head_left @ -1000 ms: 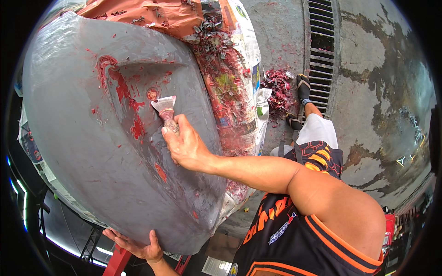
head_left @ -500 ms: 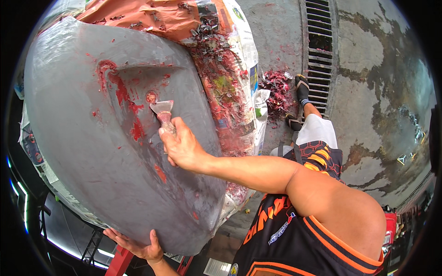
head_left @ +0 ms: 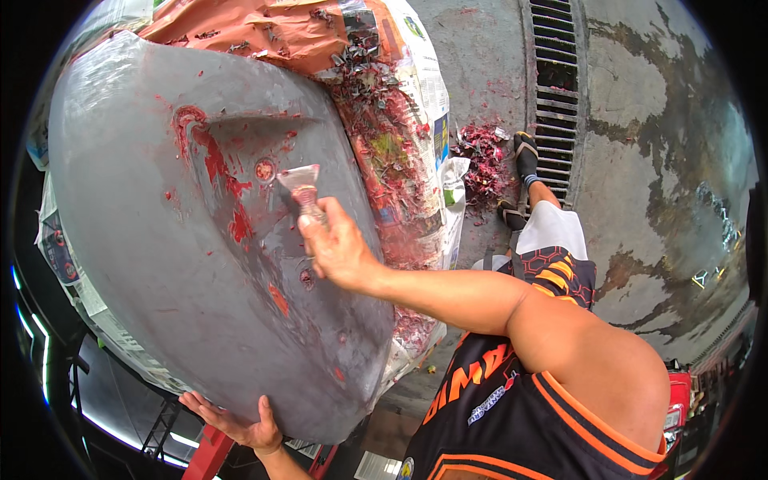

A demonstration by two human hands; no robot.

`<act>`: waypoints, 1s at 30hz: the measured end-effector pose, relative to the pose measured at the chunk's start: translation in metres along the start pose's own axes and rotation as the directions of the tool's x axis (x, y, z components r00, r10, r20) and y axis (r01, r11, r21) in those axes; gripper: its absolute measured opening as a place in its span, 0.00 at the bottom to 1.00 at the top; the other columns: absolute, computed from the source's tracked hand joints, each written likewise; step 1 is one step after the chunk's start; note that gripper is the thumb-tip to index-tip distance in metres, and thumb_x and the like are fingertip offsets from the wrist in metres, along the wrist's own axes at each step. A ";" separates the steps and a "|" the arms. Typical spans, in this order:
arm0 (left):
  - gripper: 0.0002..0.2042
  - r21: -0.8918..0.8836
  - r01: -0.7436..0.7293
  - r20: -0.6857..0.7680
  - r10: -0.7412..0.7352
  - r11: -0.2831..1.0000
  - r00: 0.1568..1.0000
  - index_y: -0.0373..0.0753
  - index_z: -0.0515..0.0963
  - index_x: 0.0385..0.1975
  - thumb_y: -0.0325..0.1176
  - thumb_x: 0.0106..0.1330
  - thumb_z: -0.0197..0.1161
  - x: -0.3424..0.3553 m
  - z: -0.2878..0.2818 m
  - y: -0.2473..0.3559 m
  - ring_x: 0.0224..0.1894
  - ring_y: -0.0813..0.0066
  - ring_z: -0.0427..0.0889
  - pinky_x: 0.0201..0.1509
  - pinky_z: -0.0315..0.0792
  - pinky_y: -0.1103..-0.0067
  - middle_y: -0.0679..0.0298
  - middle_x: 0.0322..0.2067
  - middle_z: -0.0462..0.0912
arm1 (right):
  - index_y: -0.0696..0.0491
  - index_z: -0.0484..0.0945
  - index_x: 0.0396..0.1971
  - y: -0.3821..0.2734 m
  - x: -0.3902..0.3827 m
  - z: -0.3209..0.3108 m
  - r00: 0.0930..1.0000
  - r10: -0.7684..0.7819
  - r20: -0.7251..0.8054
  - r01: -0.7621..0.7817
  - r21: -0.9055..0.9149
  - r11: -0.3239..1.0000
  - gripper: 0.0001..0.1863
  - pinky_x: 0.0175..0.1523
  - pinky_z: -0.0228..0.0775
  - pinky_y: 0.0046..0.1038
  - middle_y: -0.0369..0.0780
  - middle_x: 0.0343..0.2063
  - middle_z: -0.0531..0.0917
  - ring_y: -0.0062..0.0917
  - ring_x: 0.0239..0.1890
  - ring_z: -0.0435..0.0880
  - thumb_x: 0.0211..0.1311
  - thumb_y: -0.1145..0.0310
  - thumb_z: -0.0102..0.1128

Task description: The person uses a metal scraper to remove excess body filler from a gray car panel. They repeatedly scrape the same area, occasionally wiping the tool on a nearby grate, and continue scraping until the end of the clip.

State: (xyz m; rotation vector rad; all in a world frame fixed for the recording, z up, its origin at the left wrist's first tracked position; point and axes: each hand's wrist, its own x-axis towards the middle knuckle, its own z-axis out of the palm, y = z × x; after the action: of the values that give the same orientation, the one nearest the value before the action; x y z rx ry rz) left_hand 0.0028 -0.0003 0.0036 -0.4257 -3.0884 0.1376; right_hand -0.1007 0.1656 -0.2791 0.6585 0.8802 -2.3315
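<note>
From a distance I see my right hand (head_left: 344,246) closed around the handle of a scraper (head_left: 303,192), over the middle of the grey panel (head_left: 160,240) at left; whether the blade touches it, I cannot tell. My left hand (head_left: 244,426), flat with thumb apart, lies against the near edge, probably for steadying the panel. Newspaper (head_left: 432,88) covers the right side, perhaps to catch flakes (head_left: 372,104).

Right hand (head_left: 340,246) grips scraper (head_left: 305,192) over grey panel (head_left: 120,232) marked with red patches (head_left: 216,166). Left hand (head_left: 246,429) rests against panel's lower edge, thumb apart from fingers. Red flakes (head_left: 482,162) heaped on floor (head_left: 484,68) near slotted drain (head_left: 555,126).
</note>
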 end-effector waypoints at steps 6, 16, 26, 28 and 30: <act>0.50 -0.015 -0.013 -0.014 0.013 1.000 1.000 0.38 0.48 0.80 0.36 0.61 0.73 0.001 0.001 0.001 0.82 0.46 0.46 0.83 0.43 0.54 0.49 0.81 0.47 | 0.59 0.72 0.61 0.003 0.001 -0.037 0.975 -0.213 -0.066 0.185 -0.295 0.937 0.27 0.41 0.72 0.36 0.44 0.27 0.79 0.28 0.31 0.79 0.76 0.51 0.57; 0.50 0.052 -0.014 0.000 0.014 0.999 1.000 0.43 0.46 0.81 0.44 0.64 0.73 0.000 -0.001 -0.002 0.81 0.40 0.46 0.81 0.49 0.48 0.46 0.79 0.47 | 0.59 0.74 0.59 0.003 0.013 -0.021 0.977 -0.205 -0.059 0.181 -0.281 0.942 0.25 0.39 0.69 0.31 0.40 0.27 0.77 0.21 0.30 0.73 0.77 0.52 0.57; 0.51 0.036 -0.002 0.011 0.002 0.999 1.000 0.44 0.46 0.81 0.43 0.63 0.73 0.001 -0.001 -0.001 0.81 0.40 0.45 0.82 0.48 0.48 0.46 0.80 0.47 | 0.60 0.73 0.61 -0.005 0.020 -0.022 0.954 -0.291 -0.076 0.250 -0.335 0.909 0.28 0.37 0.71 0.34 0.43 0.23 0.77 0.26 0.26 0.75 0.74 0.53 0.60; 0.51 0.017 0.000 0.003 0.000 1.000 1.000 0.44 0.46 0.81 0.43 0.63 0.73 0.001 -0.001 -0.001 0.81 0.40 0.45 0.82 0.48 0.48 0.47 0.80 0.47 | 0.61 0.73 0.62 -0.005 0.020 -0.021 0.948 -0.303 -0.091 0.254 -0.351 0.901 0.29 0.38 0.73 0.35 0.45 0.25 0.79 0.27 0.26 0.77 0.73 0.53 0.61; 0.51 0.032 -0.009 0.008 0.009 0.999 1.000 0.43 0.46 0.81 0.43 0.63 0.73 0.002 -0.001 -0.001 0.82 0.40 0.45 0.82 0.48 0.48 0.46 0.80 0.47 | 0.61 0.72 0.62 -0.004 0.021 -0.022 0.939 -0.334 -0.086 0.281 -0.372 0.885 0.28 0.40 0.74 0.38 0.50 0.27 0.81 0.34 0.28 0.81 0.73 0.55 0.61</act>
State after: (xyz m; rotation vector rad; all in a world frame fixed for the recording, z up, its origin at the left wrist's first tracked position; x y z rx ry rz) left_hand 0.0011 -0.0006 0.0046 -0.4393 -3.0875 0.1894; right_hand -0.1128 0.1766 -0.3047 0.5725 1.5310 -2.3198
